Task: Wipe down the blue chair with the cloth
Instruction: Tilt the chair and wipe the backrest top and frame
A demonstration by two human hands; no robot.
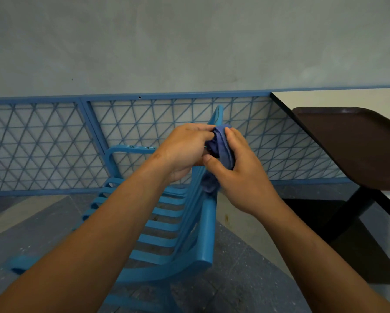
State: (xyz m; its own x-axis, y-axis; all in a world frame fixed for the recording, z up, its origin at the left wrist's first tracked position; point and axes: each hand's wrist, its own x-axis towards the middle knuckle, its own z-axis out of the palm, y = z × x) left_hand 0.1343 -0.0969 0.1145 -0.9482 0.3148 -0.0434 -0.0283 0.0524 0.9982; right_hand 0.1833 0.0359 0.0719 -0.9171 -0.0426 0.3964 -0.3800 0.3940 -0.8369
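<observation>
in the head view, the left hand [185,150] and the right hand [237,177] are meeting in the middle of the frame, both forearms reaching up from the lower corners; between them a bunched, crumpled blue-purple cloth [223,145] is being held, the left hand's fingers pinching into its upper edge while the right hand's fingers [233,137] are curling over its top and its thumb is pressing against the near side; a loose tail of the cloth is hanging down below the right palm, blurred, just in front of the chair's backrest; the blue slatted plastic chair [167,224] is standing under and behind the hands, turned sideways so that its backrest is running up the middle of the frame with its top corner showing above the cloth, its slatted seat and one curved armrest lying to the left; whether the cloth is touching the backrest cannot be told; behind the chair a blue metal lattice railing [54,141] is running across a pale grey wall [189,41]; at right a dark brown tray-shaped tabletop [352,145] is sitting on a black leg, beside a white surface [325,98]; a speckled grey floor [246,267] is lying below.
</observation>
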